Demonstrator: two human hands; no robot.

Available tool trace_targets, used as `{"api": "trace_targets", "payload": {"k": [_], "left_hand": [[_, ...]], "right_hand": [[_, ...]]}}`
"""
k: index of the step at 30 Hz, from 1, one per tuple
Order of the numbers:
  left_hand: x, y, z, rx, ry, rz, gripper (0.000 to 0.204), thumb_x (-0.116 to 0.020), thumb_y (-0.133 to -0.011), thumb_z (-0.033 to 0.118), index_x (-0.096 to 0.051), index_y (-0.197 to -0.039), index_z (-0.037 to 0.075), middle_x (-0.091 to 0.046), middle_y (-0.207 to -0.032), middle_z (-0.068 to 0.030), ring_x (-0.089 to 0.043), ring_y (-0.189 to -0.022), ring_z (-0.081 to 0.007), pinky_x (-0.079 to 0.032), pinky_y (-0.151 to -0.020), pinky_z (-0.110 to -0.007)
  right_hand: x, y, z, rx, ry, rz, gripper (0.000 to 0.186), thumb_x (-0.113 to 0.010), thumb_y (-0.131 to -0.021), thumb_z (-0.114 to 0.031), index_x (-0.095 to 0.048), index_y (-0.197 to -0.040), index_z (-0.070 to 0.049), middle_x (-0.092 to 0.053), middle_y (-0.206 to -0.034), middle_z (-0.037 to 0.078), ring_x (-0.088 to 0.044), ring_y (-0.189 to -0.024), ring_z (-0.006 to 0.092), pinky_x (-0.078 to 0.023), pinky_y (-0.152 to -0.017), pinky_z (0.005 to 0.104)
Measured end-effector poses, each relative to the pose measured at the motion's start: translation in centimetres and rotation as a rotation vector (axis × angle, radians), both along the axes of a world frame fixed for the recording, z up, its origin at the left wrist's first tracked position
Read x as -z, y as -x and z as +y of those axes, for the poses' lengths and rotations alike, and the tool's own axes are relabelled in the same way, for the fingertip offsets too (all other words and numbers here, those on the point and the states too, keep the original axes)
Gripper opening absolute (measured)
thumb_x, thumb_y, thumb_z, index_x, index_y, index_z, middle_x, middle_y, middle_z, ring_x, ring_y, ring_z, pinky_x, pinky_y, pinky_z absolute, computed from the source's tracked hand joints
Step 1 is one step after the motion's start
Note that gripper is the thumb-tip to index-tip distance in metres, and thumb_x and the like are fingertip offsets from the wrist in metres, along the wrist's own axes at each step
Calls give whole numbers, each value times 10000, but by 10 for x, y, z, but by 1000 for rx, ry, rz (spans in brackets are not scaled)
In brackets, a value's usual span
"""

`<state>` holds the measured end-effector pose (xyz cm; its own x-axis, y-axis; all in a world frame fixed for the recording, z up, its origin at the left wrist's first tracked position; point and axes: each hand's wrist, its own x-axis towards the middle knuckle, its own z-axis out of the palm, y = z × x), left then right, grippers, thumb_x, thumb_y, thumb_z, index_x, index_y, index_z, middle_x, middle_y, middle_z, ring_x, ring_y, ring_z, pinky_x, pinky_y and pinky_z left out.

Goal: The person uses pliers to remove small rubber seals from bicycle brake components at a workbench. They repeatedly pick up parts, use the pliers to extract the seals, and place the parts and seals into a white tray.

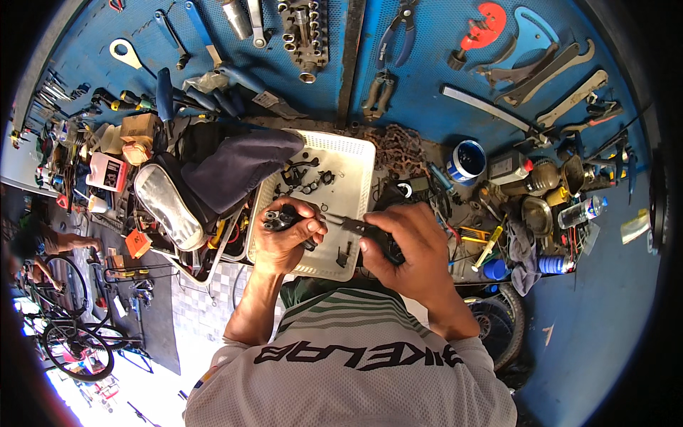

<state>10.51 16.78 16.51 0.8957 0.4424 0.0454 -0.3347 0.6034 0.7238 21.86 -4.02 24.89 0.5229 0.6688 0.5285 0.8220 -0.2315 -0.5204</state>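
Both hands at work on a small black part over the white basket.

We see the left hand (286,238) closed around a small black metal part (279,218), which sits in the curl of the fingers and juts out past them toward the far side — held just above the near-left corner of the white perforated basket (353,158). The right hand (402,242) is clenched on the dark handle of a slim tool (348,224), its shaft reaching left across the gap to meet the left thumb and the part. Loose black pieces lie in the basket; a rusty chain (398,148) heaps just beside its right rim.
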Motion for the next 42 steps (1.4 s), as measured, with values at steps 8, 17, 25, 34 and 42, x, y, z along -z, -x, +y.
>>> {"api": "trace_targets", "payload": {"k": [8,17,25,34,42], "left_hand": [[-21,-4,-8,-180,-153,223,282,-847,-910,-26,-667,-1126,-44,-782,-994,-231,-805,-841,-286,-682,-695,-360],[-31,-4,-13,-246,-181,259,280,-823,-928,-21,-657,-1146,-74,-784,-1022,-237,-806,-885,-286,-696,-761,-352],[-21,2,0,68,180,95,243,-816,-937,17,-676,-1132,-18,-754,-949,-170,-768,-763,-246,-645,-635,-327],[-13,6,8,357,295,-93,167,-810,-950,13,-673,-1037,-24,-699,-865,-179,-724,-711,-282,-597,-592,-361],[-17,3,7,385,313,-106,201,-815,-941,6,-638,-1032,-17,-651,-837,-132,-710,-700,-280,-584,-553,-379]], "right_hand": [[4,2,-3,54,-19,43,314,-871,-852,-195,-772,-1127,-80,-719,-1021,96,-691,-904,300,-577,-755,407],[4,15,1,70,-2,73,299,-860,-857,-144,-763,-1125,-53,-732,-1012,110,-704,-900,312,-569,-779,408],[5,8,-3,-53,-59,159,319,-877,-859,-204,-771,-1132,-77,-716,-992,89,-688,-845,292,-567,-745,399],[-10,-2,-7,-172,-28,60,338,-899,-850,-240,-805,-1141,-96,-718,-976,61,-646,-791,235,-546,-658,357],[-12,-2,-6,-154,-45,-3,362,-909,-827,-242,-810,-1146,-102,-698,-957,49,-635,-776,228,-535,-630,352]]}}
